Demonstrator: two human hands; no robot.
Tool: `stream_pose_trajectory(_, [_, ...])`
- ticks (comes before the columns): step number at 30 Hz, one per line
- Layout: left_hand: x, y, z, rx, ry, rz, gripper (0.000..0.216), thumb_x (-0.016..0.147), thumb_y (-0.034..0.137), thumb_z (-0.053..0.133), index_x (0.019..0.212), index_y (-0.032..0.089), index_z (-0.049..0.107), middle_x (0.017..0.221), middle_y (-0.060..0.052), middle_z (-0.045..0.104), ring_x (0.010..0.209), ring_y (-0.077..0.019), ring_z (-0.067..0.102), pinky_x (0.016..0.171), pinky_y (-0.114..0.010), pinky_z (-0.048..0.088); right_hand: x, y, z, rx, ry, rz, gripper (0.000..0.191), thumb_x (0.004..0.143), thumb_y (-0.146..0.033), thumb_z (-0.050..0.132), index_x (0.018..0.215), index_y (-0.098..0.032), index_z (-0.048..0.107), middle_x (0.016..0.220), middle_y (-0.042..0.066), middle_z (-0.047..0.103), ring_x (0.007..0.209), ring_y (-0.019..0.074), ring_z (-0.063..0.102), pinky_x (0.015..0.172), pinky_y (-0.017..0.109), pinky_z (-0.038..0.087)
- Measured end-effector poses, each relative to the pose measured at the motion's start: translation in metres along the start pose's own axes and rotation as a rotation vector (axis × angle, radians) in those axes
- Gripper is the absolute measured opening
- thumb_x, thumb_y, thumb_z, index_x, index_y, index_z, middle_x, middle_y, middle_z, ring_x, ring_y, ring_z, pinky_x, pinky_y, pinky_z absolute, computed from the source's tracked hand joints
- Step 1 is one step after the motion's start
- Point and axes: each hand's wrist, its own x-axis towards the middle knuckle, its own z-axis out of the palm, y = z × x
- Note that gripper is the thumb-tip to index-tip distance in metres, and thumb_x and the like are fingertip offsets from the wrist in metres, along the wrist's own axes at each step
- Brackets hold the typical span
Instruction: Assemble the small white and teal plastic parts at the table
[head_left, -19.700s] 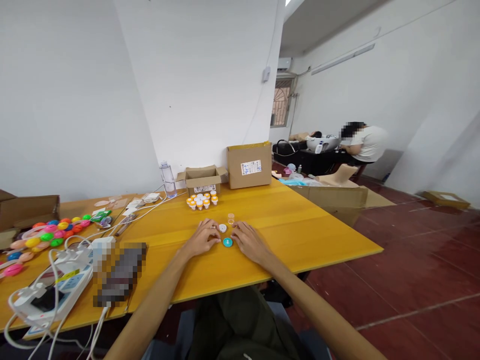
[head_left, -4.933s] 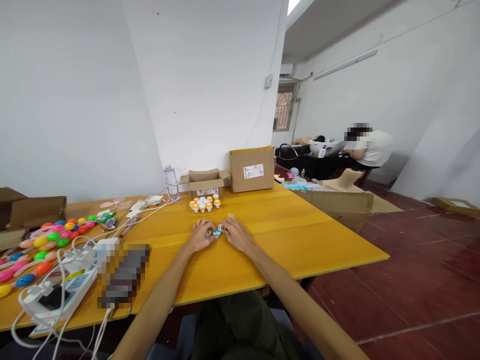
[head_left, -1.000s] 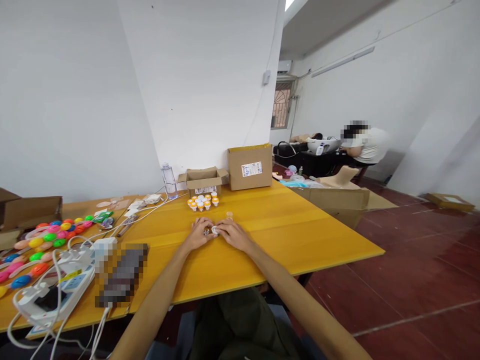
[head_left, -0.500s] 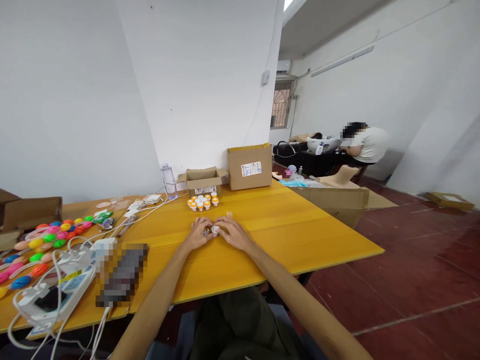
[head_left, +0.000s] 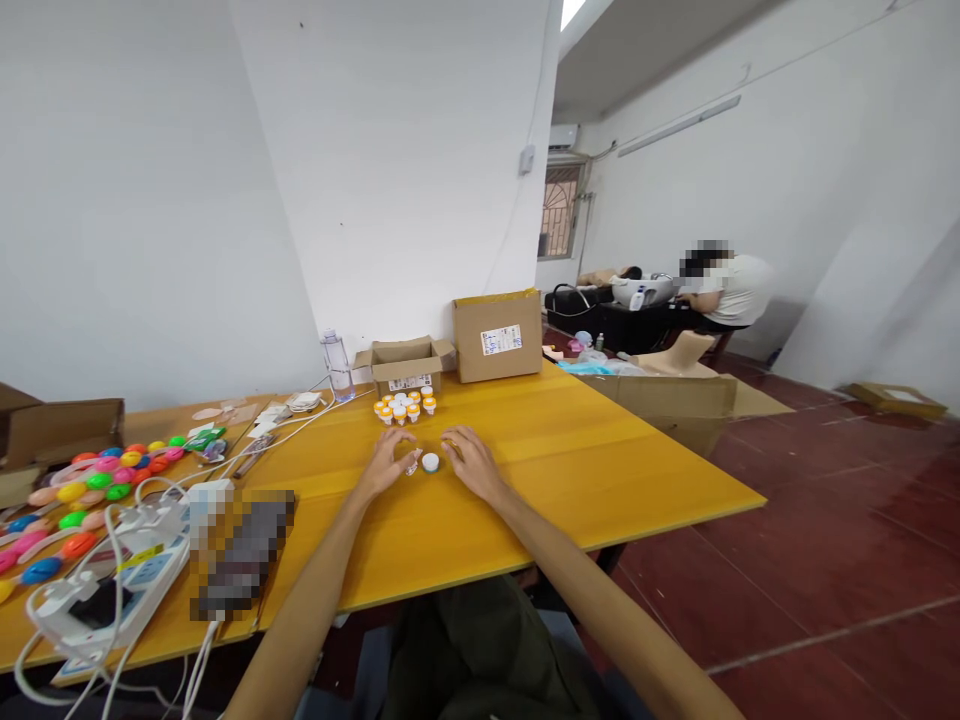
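On the yellow table lies a small round white piece with a bluish rim [head_left: 430, 463], between my two hands and touched by neither. My left hand [head_left: 386, 463] rests to its left, fingers curved and apart, with nothing in them. By that thumb is a small shiny, patterned piece [head_left: 412, 466]; what it is I cannot make out. To the right of the round piece, my right hand [head_left: 472, 464] is open with its fingers spread. Beyond both hands stands a cluster of several white pieces with orange rims [head_left: 405, 405].
Behind the cluster are an open small carton [head_left: 407, 368] and a larger closed carton [head_left: 497, 340]. A clear bottle [head_left: 337, 365] stands beside them. Leftward lie a power strip [head_left: 150, 575] with cables, a blurred phone-like slab [head_left: 251, 550] and colourful balls [head_left: 112, 470]. Another person [head_left: 739, 290] sits far right.
My fingers have come off the small round white piece, which now lies flat on the table. My right hand has moved slightly right and my left slightly left, widening the gap.
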Motion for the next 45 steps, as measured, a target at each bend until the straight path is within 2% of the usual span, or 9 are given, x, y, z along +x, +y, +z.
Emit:
stream_pose_trajectory(3, [0.002, -0.003, -0.002, 0.008, 0.058, -0.028, 0.013, 0.084, 0.031, 0.057, 0.093, 0.023, 0.063, 0.099, -0.003, 0.062, 0.096, -0.0205, 0.056, 0.092, -0.037, 0.044, 0.000, 0.002, 0.000, -0.025, 0.052, 0.019, 0.022, 0.091, -0.017, 0.045, 0.097, -0.025, 0.065, 0.097, 0.007, 0.064, 0.094, 0.0230, 0.059, 0.091, 0.038, 0.046])
stream_pose_trajectory(6, [0.002, -0.005, -0.003, 0.020, 0.069, -0.030, 0.013, 0.084, 0.031, 0.056, 0.091, 0.023, 0.063, 0.095, -0.003, 0.063, 0.091, -0.0193, 0.057, 0.087, -0.034, 0.046, 0.000, 0.003, -0.001, -0.057, 0.112, 0.039, 0.025, 0.091, -0.015, 0.042, 0.099, -0.025, 0.063, 0.098, 0.008, 0.063, 0.095, 0.0242, 0.057, 0.092, 0.039, 0.045])
stream_pose_trajectory(10, [-0.002, -0.007, -0.003, 0.030, -0.053, -0.012, 0.016, 0.081, 0.034, 0.060, 0.091, 0.022, 0.064, 0.092, -0.003, 0.062, 0.086, -0.0186, 0.057, 0.081, -0.032, 0.047, 0.001, 0.003, -0.002, -0.120, 0.167, 0.071, 0.027, 0.090, -0.013, 0.040, 0.100, -0.024, 0.062, 0.099, 0.009, 0.062, 0.095, 0.0253, 0.056, 0.092, 0.040, 0.044])
stream_pose_trajectory(13, [-0.005, -0.007, -0.003, 0.055, -0.142, 0.027, 0.015, 0.076, 0.028, 0.063, 0.090, 0.022, 0.065, 0.090, -0.003, 0.062, 0.084, -0.0183, 0.056, 0.080, -0.033, 0.047, 0.001, 0.001, -0.002, -0.164, 0.182, 0.064, 0.026, 0.090, -0.013, 0.040, 0.100, -0.023, 0.062, 0.099, 0.009, 0.061, 0.095, 0.0251, 0.056, 0.090, 0.040, 0.044])
stream_pose_trajectory(18, [-0.005, -0.004, -0.004, 0.030, -0.152, 0.045, 0.007, 0.076, 0.023, 0.059, 0.078, 0.019, 0.063, 0.082, -0.003, 0.060, 0.078, -0.0171, 0.055, 0.076, -0.031, 0.046, 0.000, -0.003, 0.000, -0.220, 0.211, -0.007, 0.025, 0.089, -0.012, 0.040, 0.097, -0.023, 0.062, 0.096, 0.008, 0.062, 0.091, 0.0233, 0.056, 0.086, 0.038, 0.045])
stream_pose_trajectory(27, [-0.001, -0.006, -0.001, -0.182, -0.071, 0.007, 0.009, 0.076, 0.023, 0.058, 0.069, 0.018, 0.060, 0.065, 0.002, 0.058, 0.062, -0.0129, 0.052, 0.063, -0.025, 0.044, -0.001, -0.007, -0.001, -0.222, 0.139, -0.070, 0.025, 0.087, -0.009, 0.042, 0.094, -0.022, 0.062, 0.095, 0.008, 0.062, 0.090, 0.0230, 0.056, 0.086, 0.038, 0.045])
stream_pose_trajectory(35, [0.003, -0.002, -0.001, -0.316, 0.088, 0.024, 0.019, 0.076, 0.037, 0.065, 0.073, 0.018, 0.066, 0.067, 0.000, 0.063, 0.061, -0.0130, 0.056, 0.058, -0.024, 0.044, -0.001, -0.011, -0.002, -0.193, 0.076, -0.150, 0.022, 0.091, -0.013, 0.042, 0.098, -0.022, 0.061, 0.096, 0.008, 0.063, 0.091, 0.0221, 0.057, 0.085, 0.037, 0.047])
stream_pose_trajectory(40, [0.004, 0.008, 0.006, -0.427, 0.145, 0.118, 0.023, 0.077, 0.041, 0.066, 0.075, 0.019, 0.070, 0.077, -0.003, 0.066, 0.068, -0.0147, 0.060, 0.064, -0.027, 0.050, -0.002, -0.015, -0.003, -0.179, 0.012, -0.222, 0.019, 0.094, -0.020, 0.044, 0.104, -0.023, 0.059, 0.099, 0.008, 0.064, 0.093, 0.0221, 0.058, 0.086, 0.038, 0.048])
stream_pose_trajectory(45, [0.002, 0.018, 0.013, -0.418, 0.106, 0.208, 0.023, 0.079, 0.040, 0.065, 0.070, 0.020, 0.071, 0.081, -0.005, 0.066, 0.075, -0.0164, 0.061, 0.070, -0.030, 0.052, -0.003, -0.015, -0.002, -0.180, -0.057, -0.252, 0.016, 0.096, -0.026, 0.045, 0.101, -0.023, 0.059, 0.093, 0.007, 0.065, 0.088, 0.0214, 0.060, 0.080, 0.036, 0.049])
